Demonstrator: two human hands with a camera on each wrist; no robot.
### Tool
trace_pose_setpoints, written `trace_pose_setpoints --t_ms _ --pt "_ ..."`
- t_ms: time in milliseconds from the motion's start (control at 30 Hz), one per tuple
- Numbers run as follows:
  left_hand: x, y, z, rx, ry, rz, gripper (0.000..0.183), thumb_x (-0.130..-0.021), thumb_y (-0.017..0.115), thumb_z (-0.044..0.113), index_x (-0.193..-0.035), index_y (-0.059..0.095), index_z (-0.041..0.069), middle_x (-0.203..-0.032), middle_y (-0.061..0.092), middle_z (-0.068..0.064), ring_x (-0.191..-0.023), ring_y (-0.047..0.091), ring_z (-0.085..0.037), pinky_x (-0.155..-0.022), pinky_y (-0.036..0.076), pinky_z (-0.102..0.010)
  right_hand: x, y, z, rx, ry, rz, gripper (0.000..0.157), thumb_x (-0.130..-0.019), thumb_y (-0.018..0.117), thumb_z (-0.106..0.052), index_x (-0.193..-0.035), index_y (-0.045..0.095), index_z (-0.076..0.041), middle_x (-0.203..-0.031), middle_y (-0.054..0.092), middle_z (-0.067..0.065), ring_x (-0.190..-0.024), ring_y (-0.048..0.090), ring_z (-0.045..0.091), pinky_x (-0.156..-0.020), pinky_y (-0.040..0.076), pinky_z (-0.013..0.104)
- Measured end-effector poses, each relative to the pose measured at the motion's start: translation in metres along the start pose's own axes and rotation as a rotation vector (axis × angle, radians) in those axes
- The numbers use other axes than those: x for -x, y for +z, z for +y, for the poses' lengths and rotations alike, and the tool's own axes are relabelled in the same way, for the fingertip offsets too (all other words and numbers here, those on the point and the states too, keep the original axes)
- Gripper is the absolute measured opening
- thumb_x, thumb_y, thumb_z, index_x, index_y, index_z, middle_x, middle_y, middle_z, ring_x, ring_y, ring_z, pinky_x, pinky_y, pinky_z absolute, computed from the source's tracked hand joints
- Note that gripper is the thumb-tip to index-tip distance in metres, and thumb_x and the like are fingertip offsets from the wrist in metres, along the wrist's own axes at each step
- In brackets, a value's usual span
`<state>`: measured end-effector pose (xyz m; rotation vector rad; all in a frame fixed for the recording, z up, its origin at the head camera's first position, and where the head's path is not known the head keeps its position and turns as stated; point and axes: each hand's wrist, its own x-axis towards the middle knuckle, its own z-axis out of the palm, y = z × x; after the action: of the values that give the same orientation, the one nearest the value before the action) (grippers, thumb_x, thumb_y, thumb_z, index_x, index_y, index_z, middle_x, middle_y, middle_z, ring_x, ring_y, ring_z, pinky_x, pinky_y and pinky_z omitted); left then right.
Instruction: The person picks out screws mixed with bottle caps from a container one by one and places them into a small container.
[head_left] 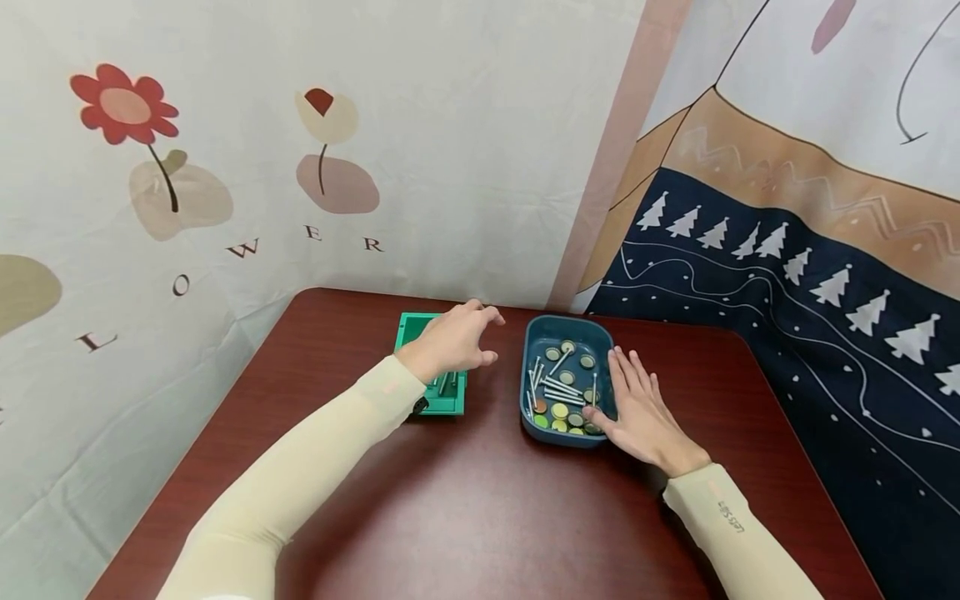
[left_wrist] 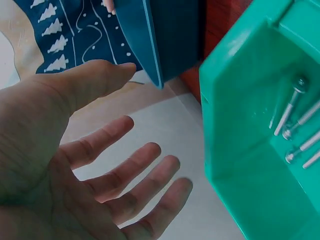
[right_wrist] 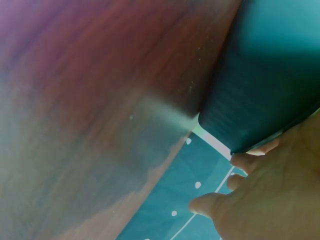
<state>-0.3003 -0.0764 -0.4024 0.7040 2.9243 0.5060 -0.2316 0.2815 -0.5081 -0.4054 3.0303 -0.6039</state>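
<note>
My left hand [head_left: 459,335] hovers over the right part of a green plastic tray [head_left: 452,407], its fingers loosely spread and holding nothing. Several metal screws [left_wrist: 290,106] lie in that tray; my arm and hand cover part of it. To the right stands a dark blue rectangular box [head_left: 570,320]. Inside it are long screws [head_left: 562,393] mixed with round bottle caps [head_left: 559,410], some yellow, green or orange. My right hand [head_left: 643,417] rests against the box's right side, fingers straight along the outer wall and thumb over the rim.
Both containers stand toward the back of a reddish-brown wooden table [head_left: 480,508]. A printed cloth wall [head_left: 465,167] rises right behind the table's far edge, and a dark blue section with white trees [head_left: 832,287] borders its right side.
</note>
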Motion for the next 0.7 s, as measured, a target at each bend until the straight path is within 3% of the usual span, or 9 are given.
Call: trace_pose_setpoints --t_ms 333,700 --pt "-0.008 0.017 0.023 -0.124 0.072 0.043 0.066 -0.103 0.092 0.04 -0.161 0.066 0.021 -0.165 0.062 -0.012 -0.151 0.059 -0.035 -0.125 0.054 -0.061 0.0 0.0 -0.001 -0.01 0.0 0.008 0.112 -0.111 0.069 -0.06 -0.187 0.008 -0.005 -0.197 0.008 0.023 -0.183 0.002 0.051 -0.139 0.01 0.087" --pt "-0.019 0.03 0.053 -0.203 0.15 0.008 0.072 -0.104 0.089 0.05 -0.167 0.063 0.026 -0.18 0.052 -0.011 -0.168 0.047 -0.036 -0.142 0.036 -0.065 0.001 0.0 -0.001 -0.004 0.003 0.004 0.111 -0.112 0.069 -0.059 -0.187 0.009 -0.005 -0.197 0.008 0.023 -0.182 0.003 0.053 -0.139 0.011 0.088"
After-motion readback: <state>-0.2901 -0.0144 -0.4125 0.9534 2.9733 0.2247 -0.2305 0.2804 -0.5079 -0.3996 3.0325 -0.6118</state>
